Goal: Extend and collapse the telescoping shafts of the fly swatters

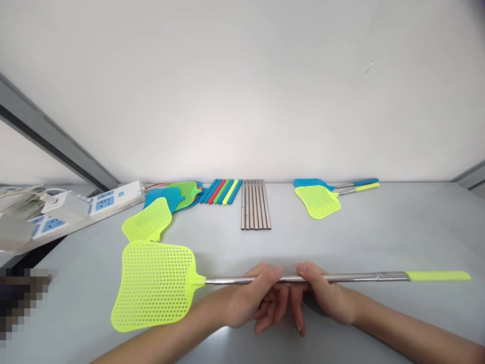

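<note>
A yellow-green fly swatter (155, 283) with a long extended metal rod lies across my view, its perforated head to the left and its yellow-green grip to the right. My left hand (261, 298) is closed on the rod near its middle, thumb on top. Close beside it, my right hand (322, 290) pinches the same rod, also with the thumb on top. The rod is level and held above the grey table (212, 349). Fingers of both hands curl underneath, partly hidden.
Behind stand out several metal rods (255, 205) in a row, and several coloured grips (221, 192). Loose swatter heads (147, 221) overlap at left, near a white power strip (106, 199). At back right lie a blue swatter (312, 183) and a yellow-green swatter (318, 202).
</note>
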The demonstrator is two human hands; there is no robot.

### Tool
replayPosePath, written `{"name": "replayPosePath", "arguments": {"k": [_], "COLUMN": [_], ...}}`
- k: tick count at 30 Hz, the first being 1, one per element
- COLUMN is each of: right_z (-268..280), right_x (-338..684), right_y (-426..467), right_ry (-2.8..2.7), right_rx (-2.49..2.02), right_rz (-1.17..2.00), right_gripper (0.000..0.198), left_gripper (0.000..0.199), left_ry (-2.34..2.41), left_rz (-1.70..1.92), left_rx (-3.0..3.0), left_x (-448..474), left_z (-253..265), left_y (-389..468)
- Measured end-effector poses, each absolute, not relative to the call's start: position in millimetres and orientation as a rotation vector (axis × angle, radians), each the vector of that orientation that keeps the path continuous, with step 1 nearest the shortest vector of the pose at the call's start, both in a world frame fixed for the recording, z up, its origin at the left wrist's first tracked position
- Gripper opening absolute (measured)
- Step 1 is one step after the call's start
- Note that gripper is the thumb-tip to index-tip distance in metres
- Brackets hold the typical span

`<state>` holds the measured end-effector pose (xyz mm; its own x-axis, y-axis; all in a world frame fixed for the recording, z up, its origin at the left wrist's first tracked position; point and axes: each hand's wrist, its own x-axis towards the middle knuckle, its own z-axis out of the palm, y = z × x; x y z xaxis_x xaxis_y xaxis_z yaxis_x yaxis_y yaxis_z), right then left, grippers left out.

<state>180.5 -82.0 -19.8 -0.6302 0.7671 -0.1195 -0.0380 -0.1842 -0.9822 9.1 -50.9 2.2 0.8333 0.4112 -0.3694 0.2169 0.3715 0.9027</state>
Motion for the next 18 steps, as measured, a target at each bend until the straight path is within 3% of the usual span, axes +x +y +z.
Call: {"name": "replayPosePath", "arguments": {"k": [7,18], "right_z": [-25.8,-29.9], "right_x": [178.3,176.1], "right_y": [-83.1,-68.0], "right_ry": [-1.550,-1.272], "right_rx": [-0.857,-0.894], "right_rz": [1.890,1.930], "right_gripper": [0.081,0.069], "left_gripper": [0.058,0.062], "left_ry": [0.704,0.660], "left_rz": [0.134,0.237], "left_rx": [1.333,1.225], "left_x": [10.8,20.3], "left_z": [7.8,-6.1], "left_y": [-53.2,-47.4]}}
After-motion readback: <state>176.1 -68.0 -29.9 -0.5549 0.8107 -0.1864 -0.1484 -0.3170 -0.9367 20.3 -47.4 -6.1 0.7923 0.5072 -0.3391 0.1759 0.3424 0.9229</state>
